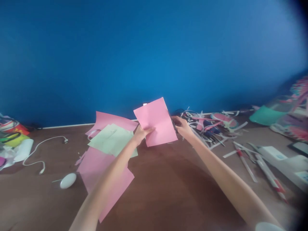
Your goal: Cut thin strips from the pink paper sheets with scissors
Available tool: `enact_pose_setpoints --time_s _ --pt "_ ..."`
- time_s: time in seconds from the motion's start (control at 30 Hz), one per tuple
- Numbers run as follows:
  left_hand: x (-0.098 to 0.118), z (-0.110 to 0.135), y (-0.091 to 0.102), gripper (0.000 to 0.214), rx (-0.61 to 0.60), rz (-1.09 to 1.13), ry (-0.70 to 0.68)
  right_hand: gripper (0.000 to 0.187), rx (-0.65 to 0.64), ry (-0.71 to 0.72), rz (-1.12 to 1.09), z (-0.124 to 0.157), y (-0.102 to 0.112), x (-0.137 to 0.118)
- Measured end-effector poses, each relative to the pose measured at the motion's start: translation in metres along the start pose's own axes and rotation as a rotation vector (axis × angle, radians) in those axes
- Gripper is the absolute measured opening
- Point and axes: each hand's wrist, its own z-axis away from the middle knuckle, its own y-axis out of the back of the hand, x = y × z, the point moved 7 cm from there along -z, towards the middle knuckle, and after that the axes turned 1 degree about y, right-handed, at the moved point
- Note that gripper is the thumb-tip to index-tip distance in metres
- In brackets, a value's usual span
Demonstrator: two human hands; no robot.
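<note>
A pink paper sheet (156, 122) is held up, tilted, above the far part of the table. My left hand (141, 134) pinches its lower left edge, with the thumb lying across the front. At the sheet's right edge, my right hand (181, 125) is closed on what look like dark scissors (175, 123), mostly hidden by the paper and fingers. Left of the held sheet, pale green sheets (112, 139) lie over a large pink sheet (106, 179). Another pink sheet (113, 121) curls up behind them.
Cut paper strips (204, 128) pile up to the right, by the blue wall (149, 57). Pens (269, 175) and a white device (284, 160) lie nearer on the right. A white cable (45, 141) and a white oval object (68, 180) rest on the brown table (168, 192).
</note>
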Motion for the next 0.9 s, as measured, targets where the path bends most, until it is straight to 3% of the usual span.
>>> enact_pose_setpoints --time_s 0.47,0.7,0.9 --pt "-0.007 0.001 0.0 0.059 0.013 -0.007 0.06 0.032 0.09 -0.072 -0.085 0.003 0.006 0.001" --pt "-0.004 0.0 0.001 0.059 0.01 0.012 0.025 0.038 0.04 -0.084 -0.082 0.002 0.004 0.01" --pt "-0.005 -0.001 0.002 0.064 0.005 0.028 0.014 0.036 -0.001 0.01 -0.017 0.001 0.002 0.012"
